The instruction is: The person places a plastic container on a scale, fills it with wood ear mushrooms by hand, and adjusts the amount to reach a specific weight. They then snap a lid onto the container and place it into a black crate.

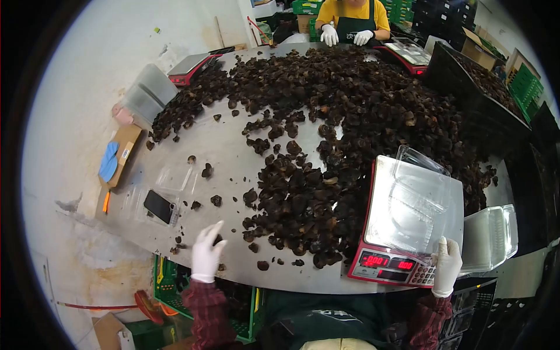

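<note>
My left hand [207, 254], in a white glove, reaches over the metal table [233, 151] near its front edge. Its fingers are apart, and a dark curled piece, like wood ear mushroom, shows beside them. A big heap of such mushroom pieces [303, 198] spreads to the right and back. On the right, a red scale [379, 265] displays -0.001 and 0.00. A clear plastic container [411, 210] lies on its metal plate. My right hand [448, 265], also gloved, rests at the scale's front right corner by the keypad, fingers stretched upward; nothing is visible in it.
Stacked clear containers [490, 239] stand right of the scale. A phone [158, 206] lies left, near a cardboard piece [123, 151] with a blue item. Across the table stands a co-worker [353, 23] in white gloves, between two more scales. A black crate [475, 93] borders the right side.
</note>
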Motion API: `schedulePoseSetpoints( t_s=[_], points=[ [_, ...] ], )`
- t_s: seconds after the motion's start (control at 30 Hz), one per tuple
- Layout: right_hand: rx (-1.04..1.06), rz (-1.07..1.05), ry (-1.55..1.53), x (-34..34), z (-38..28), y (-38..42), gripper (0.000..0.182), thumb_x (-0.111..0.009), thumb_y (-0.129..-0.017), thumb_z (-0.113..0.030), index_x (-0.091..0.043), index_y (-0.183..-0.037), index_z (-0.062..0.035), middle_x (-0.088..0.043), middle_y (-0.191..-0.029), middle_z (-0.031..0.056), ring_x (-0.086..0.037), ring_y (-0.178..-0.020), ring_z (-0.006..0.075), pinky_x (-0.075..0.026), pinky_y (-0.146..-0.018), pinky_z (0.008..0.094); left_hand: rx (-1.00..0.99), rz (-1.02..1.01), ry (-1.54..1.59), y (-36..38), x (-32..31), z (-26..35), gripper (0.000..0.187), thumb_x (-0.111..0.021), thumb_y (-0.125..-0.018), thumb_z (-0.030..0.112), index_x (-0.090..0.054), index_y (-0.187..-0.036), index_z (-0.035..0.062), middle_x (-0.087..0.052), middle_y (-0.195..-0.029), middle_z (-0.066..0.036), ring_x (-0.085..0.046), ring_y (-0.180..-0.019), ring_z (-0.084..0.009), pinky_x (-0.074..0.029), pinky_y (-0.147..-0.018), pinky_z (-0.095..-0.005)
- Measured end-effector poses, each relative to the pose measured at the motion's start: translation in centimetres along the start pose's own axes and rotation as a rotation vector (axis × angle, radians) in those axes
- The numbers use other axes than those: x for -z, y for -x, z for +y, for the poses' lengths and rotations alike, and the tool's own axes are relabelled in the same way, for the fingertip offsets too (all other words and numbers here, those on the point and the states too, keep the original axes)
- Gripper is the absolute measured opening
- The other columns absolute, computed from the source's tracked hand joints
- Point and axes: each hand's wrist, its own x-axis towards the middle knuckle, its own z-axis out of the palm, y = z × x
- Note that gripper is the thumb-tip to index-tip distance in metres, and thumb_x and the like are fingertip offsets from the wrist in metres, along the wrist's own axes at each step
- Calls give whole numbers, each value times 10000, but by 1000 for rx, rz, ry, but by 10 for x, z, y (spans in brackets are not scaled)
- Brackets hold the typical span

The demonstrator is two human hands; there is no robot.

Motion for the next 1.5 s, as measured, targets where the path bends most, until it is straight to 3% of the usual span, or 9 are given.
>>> schedulePoseSetpoints(
  t_s=[0.1, 0.27, 0.4, 0.53, 0.67, 0.83, 0.9, 1.27, 1.5],
  points=[
    [7, -47, 61, -1, -9, 5, 250, -625, -918, -223, -616, -963, 23, -564, -694, 13, -471, -552, 42, -383, -489, 205, -168, -6, 233, -27, -41, 41, 564, -684, -749, 55, -556, -1284, 179, -545, -1217, -167, -534, -1093, -318, -439, -938, -382],
    [56, -29, 97, 0, -5, 9, 260, -638, -909, -225, -615, -965, 27, -563, -695, 17, -454, -547, 54, -381, -491, 220, -429, -78, 9, -72, -79, 92, 741, -729, -719, 122, -434, -1374, 308, -452, -1323, -194, -486, -1127, -361, -428, -951, -416],
    [70, -33, 132, 0, -2, 9, 266, -641, -907, -228, -614, -969, 30, -559, -684, 12, -449, -547, 60, -383, -496, 226, -566, -138, 81, -86, -119, 86, 411, -711, -713, 95, -642, -1104, 200, -555, -1111, -82, -552, -956, -285, -485, -812, -379],
    [43, -54, 123, -3, -2, 8, 270, -645, -904, -230, -615, -979, 27, -551, -659, 4, -450, -538, 52, -378, -487, 221, -479, -49, 230, -79, -110, 85, 305, -703, -676, -5, -664, -955, 113, -562, -1010, -107, -553, -945, -296, -490, -782, -364],
    [59, -57, 116, -9, 1, 8, 267, -595, -936, -254, -594, -901, 10, -532, -639, -3, -452, -494, 38, -358, -446, 202, -426, 97, 337, -50, -84, 121, 329, -704, -654, -33, -658, -953, 96, -559, -1005, -115, -547, -970, -309, -480, -811, -366],
    [28, -60, 112, -14, -4, 8, 263, -598, -933, -253, -594, -890, 6, -526, -604, -3, -443, -468, 39, -347, -428, 208, -640, 3, 26, -16, -120, 144, 367, -738, -675, 231, -664, -1028, 163, -545, -1196, -111, -506, -1098, -331, -451, -865, -442],
    [22, -62, 128, -13, -7, 10, 261, -596, -934, -250, -595, -888, 7, -517, -586, -4, -437, -456, 42, -342, -421, 211, -638, -8, 22, -19, -139, 135, 345, -729, -693, 193, -661, -1031, 173, -551, -1177, -98, -503, -1097, -327, -459, -861, -410],
    [-141, -99, -94, -8, -23, 12, 228, -583, -925, -190, -603, -860, 27, -490, -553, 0, -439, -429, 57, -340, -409, 206, -259, -50, 813, -65, -115, 150, 233, -761, -688, 24, -697, -907, 75, -635, -948, -73, -616, -906, -199, -488, -819, -294],
    [-110, -140, -70, -19, -31, 18, 225, -581, -925, -187, -604, -864, 29, -534, -615, 7, -445, -441, 54, -347, -409, 207, -683, -89, 955, -64, -63, 265, 297, -672, -684, -72, -673, -941, 77, -598, -1022, -73, -581, -951, -237, -502, -811, -337]
  ],
)
